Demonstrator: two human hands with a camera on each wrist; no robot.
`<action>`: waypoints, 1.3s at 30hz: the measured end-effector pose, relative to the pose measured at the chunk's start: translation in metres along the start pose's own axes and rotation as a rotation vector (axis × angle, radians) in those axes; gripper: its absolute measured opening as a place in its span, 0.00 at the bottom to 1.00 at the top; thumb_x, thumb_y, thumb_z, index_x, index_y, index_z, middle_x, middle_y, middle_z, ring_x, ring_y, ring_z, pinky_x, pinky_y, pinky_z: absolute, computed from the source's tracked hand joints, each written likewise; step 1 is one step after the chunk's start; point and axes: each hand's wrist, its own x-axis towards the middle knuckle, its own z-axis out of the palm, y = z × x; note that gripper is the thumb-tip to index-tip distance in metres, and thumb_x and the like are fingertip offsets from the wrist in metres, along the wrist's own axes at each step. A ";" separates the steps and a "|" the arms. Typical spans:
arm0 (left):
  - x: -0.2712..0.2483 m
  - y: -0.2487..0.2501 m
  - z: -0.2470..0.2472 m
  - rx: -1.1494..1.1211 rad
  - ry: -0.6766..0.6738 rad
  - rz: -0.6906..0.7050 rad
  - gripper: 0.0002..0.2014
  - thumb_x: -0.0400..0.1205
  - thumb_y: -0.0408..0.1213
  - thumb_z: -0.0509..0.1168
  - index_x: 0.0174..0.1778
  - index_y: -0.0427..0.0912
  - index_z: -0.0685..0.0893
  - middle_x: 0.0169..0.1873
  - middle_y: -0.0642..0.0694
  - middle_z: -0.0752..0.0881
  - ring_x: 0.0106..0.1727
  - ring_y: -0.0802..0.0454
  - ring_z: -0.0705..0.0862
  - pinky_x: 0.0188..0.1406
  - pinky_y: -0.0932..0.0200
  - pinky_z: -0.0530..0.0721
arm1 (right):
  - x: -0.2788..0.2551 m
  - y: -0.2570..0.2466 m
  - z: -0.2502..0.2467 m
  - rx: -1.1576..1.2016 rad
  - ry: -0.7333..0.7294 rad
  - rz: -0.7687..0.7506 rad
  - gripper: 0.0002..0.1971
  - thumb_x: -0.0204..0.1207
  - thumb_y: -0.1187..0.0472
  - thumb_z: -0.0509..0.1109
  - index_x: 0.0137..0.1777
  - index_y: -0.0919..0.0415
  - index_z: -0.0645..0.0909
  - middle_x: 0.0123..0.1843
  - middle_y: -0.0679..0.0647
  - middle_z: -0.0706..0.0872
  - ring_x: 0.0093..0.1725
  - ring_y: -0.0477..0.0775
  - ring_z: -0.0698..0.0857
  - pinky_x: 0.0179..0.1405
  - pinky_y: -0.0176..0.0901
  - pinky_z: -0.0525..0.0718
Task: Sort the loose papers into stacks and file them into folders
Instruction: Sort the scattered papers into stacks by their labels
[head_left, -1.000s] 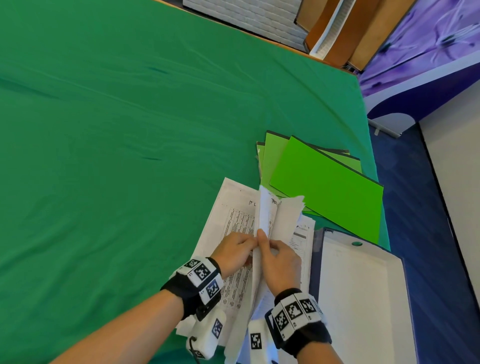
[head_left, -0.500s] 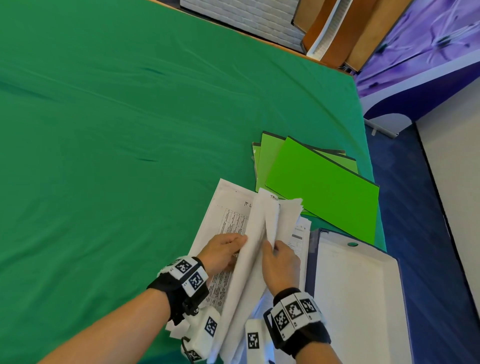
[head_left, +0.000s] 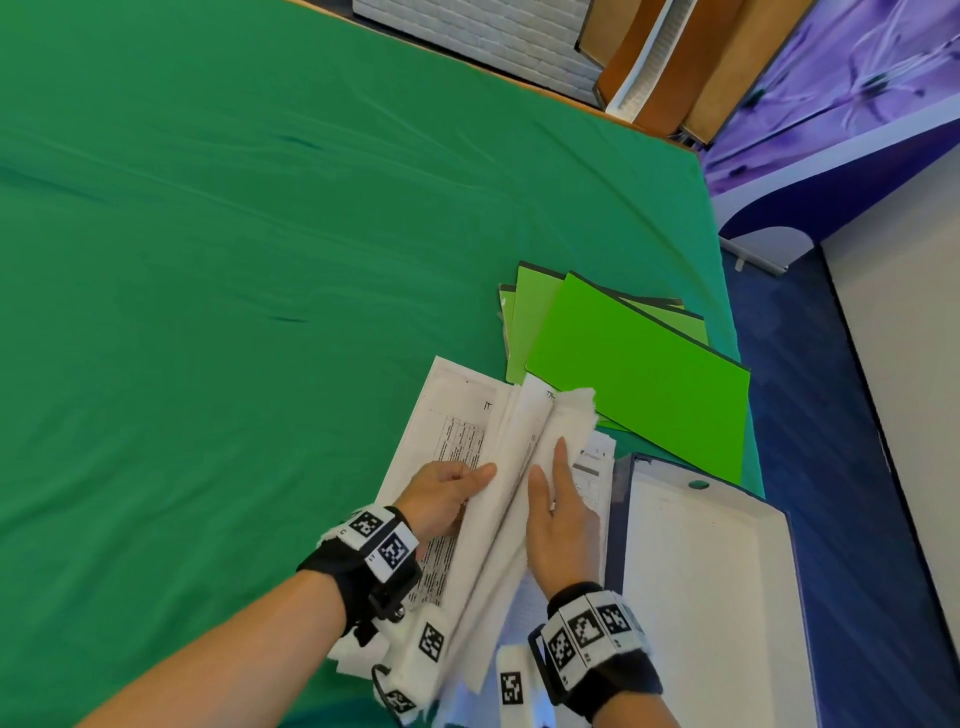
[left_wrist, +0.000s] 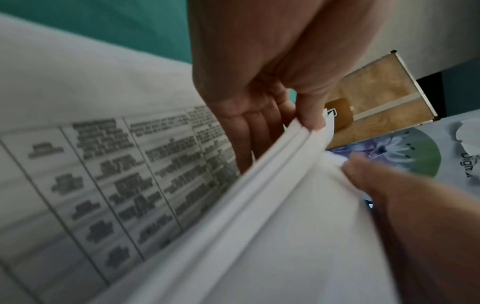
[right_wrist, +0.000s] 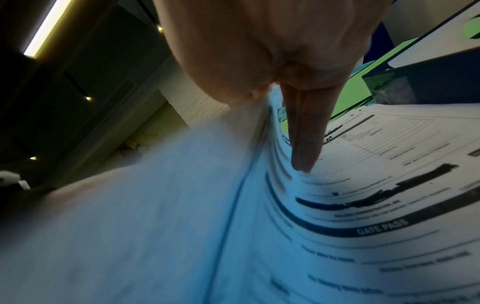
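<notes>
A pile of printed papers (head_left: 460, 410) lies near the front edge of the green table. My left hand (head_left: 483, 474) pinches a lifted bundle of sheets (head_left: 511, 452) between thumb and fingers; in the left wrist view the thumb (left_wrist: 310, 120) sits on the sheet edges (left_wrist: 262, 195) above a printed table page (left_wrist: 116, 174). My right hand (head_left: 548, 465) holds the bundle's right side between thumb and straight index finger (right_wrist: 302, 144), over a "GATE PASS" form (right_wrist: 376, 209). Bright green folders (head_left: 639, 374) lie fanned just beyond the pile.
An open blue box file (head_left: 618, 525) with a white inside lies right of the papers at the table's corner. The green cloth (head_left: 234, 260) stretches far to the left and back. Wooden panels (head_left: 670, 62) stand beyond the far edge.
The lifted bundle has tipped from upright over to the left and sunk lower. My left hand has shifted left with it, and my right fingers have straightened along the sheets.
</notes>
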 end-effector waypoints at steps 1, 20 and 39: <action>-0.003 0.001 0.005 -0.060 -0.045 -0.038 0.15 0.82 0.49 0.68 0.41 0.39 0.85 0.36 0.41 0.89 0.34 0.46 0.86 0.32 0.57 0.85 | 0.000 -0.002 0.000 0.026 -0.017 0.031 0.32 0.83 0.39 0.55 0.85 0.42 0.50 0.51 0.54 0.86 0.51 0.55 0.84 0.52 0.41 0.77; -0.005 0.001 0.017 -0.210 -0.036 -0.109 0.12 0.83 0.45 0.68 0.41 0.40 0.80 0.43 0.41 0.90 0.39 0.46 0.87 0.41 0.51 0.89 | 0.003 0.012 0.002 0.084 -0.039 -0.065 0.46 0.68 0.35 0.74 0.82 0.47 0.58 0.63 0.43 0.84 0.58 0.46 0.85 0.59 0.43 0.84; 0.012 0.034 0.001 0.841 0.152 0.219 0.15 0.86 0.52 0.60 0.58 0.46 0.84 0.56 0.53 0.87 0.52 0.53 0.87 0.58 0.53 0.84 | -0.005 0.004 -0.007 -0.079 0.033 -0.054 0.50 0.79 0.67 0.63 0.79 0.45 0.24 0.31 0.47 0.76 0.29 0.45 0.76 0.25 0.32 0.65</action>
